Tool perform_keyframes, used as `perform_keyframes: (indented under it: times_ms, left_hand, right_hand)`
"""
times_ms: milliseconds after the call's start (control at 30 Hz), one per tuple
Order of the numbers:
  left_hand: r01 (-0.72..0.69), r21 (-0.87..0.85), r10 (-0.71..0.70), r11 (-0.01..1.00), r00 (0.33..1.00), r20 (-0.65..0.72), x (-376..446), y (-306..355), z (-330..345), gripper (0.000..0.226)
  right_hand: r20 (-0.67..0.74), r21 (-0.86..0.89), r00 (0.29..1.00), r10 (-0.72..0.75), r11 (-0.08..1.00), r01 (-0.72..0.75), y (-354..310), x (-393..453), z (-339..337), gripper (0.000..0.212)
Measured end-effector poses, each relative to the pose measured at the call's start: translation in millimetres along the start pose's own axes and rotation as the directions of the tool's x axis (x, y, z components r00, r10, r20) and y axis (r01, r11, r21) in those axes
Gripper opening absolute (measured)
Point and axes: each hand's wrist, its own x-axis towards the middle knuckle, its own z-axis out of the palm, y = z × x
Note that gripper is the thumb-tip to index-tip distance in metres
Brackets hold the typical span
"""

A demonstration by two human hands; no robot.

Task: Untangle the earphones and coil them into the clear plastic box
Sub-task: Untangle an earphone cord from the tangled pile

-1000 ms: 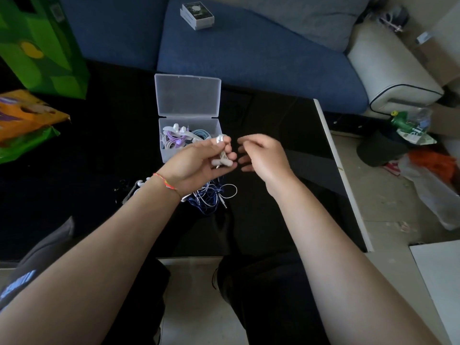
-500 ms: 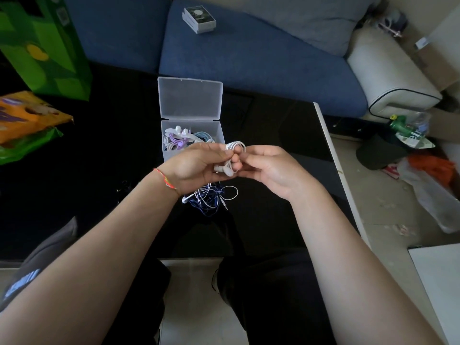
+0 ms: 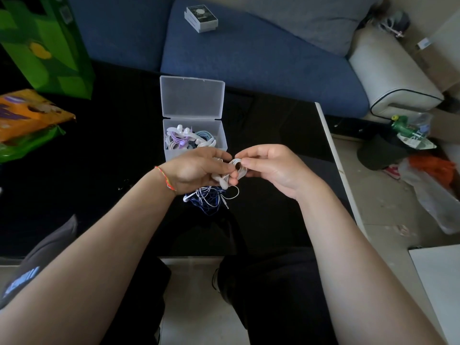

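Our left hand (image 3: 199, 168) and right hand (image 3: 271, 168) pinch the coiled white earphone cord (image 3: 237, 168) between them. The open clear plastic box (image 3: 194, 135) sits at 12 o'clock from them.

Open clear box (image 3: 220, 135) lies just beyond, earphones (image 3: 184, 138) partly filling it.
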Motion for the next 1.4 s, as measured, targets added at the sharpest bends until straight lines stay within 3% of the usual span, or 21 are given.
perform_keyframes:
  times_ms: [133, 267, 400, 533, 633, 867, 1033, 1267, 1333, 1400]
  left_hand:
    - [0.024, -0.013, -0.024, 1.000, 1.000, 0.014, -2, 0, 0, 0.038]
    - [0.048, 0.091, -0.058, 0.995, 0.991, 0.118, -4, 1, 2, 0.015]
    - [0.097, 0.045, -0.100, 0.994, 0.991, 0.089, -3, -1, 0, 0.027]
    - [0.068, 0.007, -0.068, 0.998, 0.997, 0.020, -4, 1, 4, 0.027]
    - [0.023, 0.007, -0.022, 1.000, 0.998, -0.066, -3, 1, 8, 0.011]
    - [-0.047, 0.088, 0.065, 0.995, 0.974, -0.218, 2, -4, 7, 0.003]
    - [-0.113, 0.201, 0.179, 0.973, 0.920, -0.348, 0, -6, 7, 0.003]
    - [-0.110, 0.170, 0.167, 0.979, 0.916, -0.366, -7, -11, -2, 0.003]
    - [-0.079, 0.159, 0.145, 0.984, 0.873, -0.465, -7, -13, -7, 0.010]
    - [0.054, 0.284, 0.144, 0.957, 0.763, -0.630, -5, -19, -16, 0.019]
  right_hand:
    - [0.058, -0.073, 0.998, 0.037, 0.997, -0.033, -1, -2, -4, 0.018]
    - [0.163, -0.174, 0.987, 0.003, 0.984, 0.026, -5, -6, 1, 0.026]
    - [0.133, -0.286, 0.991, -0.025, 0.956, 0.062, -11, -8, 5, 0.019]
    - [0.056, -0.355, 0.996, -0.068, 0.931, 0.084, -12, -7, 6, 0.017]
    - [-0.011, -0.336, 0.997, -0.080, 0.939, 0.072, -10, -6, 6, 0.016]
    - [-0.172, -0.292, 0.980, -0.098, 0.956, 0.044, -6, -3, 6, 0.010]
    - [-0.131, -0.325, 0.989, -0.074, 0.945, 0.027, -6, 2, 10, 0.010]
    - [-0.144, -0.370, 0.986, -0.079, 0.929, 0.020, -9, 9, 26, 0.009]
    - [-0.195, -0.367, 0.978, -0.078, 0.930, 0.001, -8, 13, 32, 0.006]
    - [-0.275, -0.364, 0.959, -0.071, 0.931, -0.036, -6, 17, 34, 0.005]
